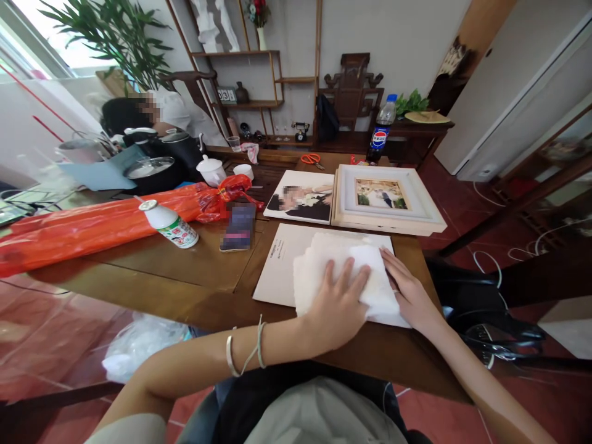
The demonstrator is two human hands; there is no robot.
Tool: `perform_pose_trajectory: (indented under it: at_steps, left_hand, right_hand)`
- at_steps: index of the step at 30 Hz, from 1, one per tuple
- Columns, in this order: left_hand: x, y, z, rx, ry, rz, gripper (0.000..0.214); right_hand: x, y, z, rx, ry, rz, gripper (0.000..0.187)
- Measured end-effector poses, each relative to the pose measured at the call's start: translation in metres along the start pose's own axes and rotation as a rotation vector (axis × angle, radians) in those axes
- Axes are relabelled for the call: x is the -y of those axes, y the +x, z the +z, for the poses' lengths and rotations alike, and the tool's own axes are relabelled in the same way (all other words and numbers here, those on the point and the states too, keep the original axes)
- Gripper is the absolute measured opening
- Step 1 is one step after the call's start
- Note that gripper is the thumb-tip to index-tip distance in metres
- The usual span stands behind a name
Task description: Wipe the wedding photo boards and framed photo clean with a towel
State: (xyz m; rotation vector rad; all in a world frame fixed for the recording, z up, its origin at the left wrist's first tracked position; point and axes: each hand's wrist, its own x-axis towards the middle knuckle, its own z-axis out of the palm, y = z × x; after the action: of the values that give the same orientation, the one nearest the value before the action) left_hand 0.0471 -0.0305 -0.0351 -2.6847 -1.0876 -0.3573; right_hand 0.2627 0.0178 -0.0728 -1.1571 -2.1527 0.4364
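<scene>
While the left hand (340, 308) rests open on white sheets (377, 280) atop a board (272, 271) lying lengthwise along the bench's (208, 302) near edge, the right hand (411, 297) touches the sheets' right side, grip unclear.

A clear plastic bottle of dark cola with a blue cap (382, 126) bears a blue label (378, 140) with the round red, white and blue Pepsi emblem and white Chinese characters, apparently 百事可乐. A small white number-block display (226, 94) shows 0 and 3, then a third digit that is unclear. A white plastic drink bottle (169, 224) carries green and red lettering too small to read. Tiny dark print on a flat, pale grey rectangular board (272, 277) is likewise illegible, and the screen of a dark rectangular phone (238, 228) is blurred.
</scene>
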Motion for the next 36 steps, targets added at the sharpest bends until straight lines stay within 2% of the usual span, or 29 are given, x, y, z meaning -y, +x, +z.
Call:
perform_pose_trajectory:
  at_steps: [5, 7, 9, 14, 16, 18, 20, 22, 27, 30, 32, 36]
  left_hand:
    - [0.024, 0.029, 0.014, 0.019, 0.050, -0.159, 0.029]
    - [0.020, 0.036, 0.014, 0.036, 0.048, -0.166, 0.031]
    - [0.007, 0.036, 0.011, 0.060, 0.026, -0.135, 0.032]
    - [-0.034, 0.004, -0.013, 0.055, -0.011, 0.015, 0.032]
    - [-0.042, -0.015, -0.023, 0.062, -0.063, 0.103, 0.027]
    - [-0.040, -0.032, -0.032, 0.073, -0.099, 0.152, 0.024]
    - [-0.029, -0.043, -0.038, 0.085, -0.124, 0.143, 0.023]
    - [-0.008, -0.047, -0.041, 0.123, -0.143, 0.077, 0.023]
    - [0.066, -0.035, -0.043, 0.275, -0.128, -0.159, 0.023]
    - [0.109, -0.028, -0.042, 0.234, -0.128, -0.174, 0.025]
    - [0.133, -0.023, -0.043, 0.281, -0.156, -0.160, 0.026]
    - [0.161, -0.012, -0.053, 0.351, -0.210, -0.145, 0.023]
  right_hand:
    - [0.003, 0.003, 0.001, -0.024, 0.003, 0.036, 0.051]
    - [0.002, 0.003, -0.001, -0.023, 0.023, 0.035, 0.052]
    - [0.001, 0.003, -0.003, -0.023, 0.063, 0.026, 0.052]
    - [0.000, 0.002, -0.007, -0.027, 0.122, 0.099, 0.048]
    - [0.000, 0.002, -0.007, -0.023, 0.113, 0.109, 0.050]
    - [0.001, 0.003, -0.006, -0.010, 0.093, 0.100, 0.049]
    - [0.003, 0.003, -0.005, -0.004, 0.056, 0.096, 0.048]
    - [0.005, 0.004, -0.003, -0.017, 0.011, 0.108, 0.048]
    - [0.007, 0.003, 0.000, -0.068, -0.052, 0.131, 0.049]
    - [0.007, 0.002, 0.002, -0.064, -0.061, 0.128, 0.048]
    - [0.006, 0.002, 0.002, -0.059, -0.063, 0.117, 0.048]
    - [0.007, 0.002, 0.002, -0.058, -0.069, 0.095, 0.048]
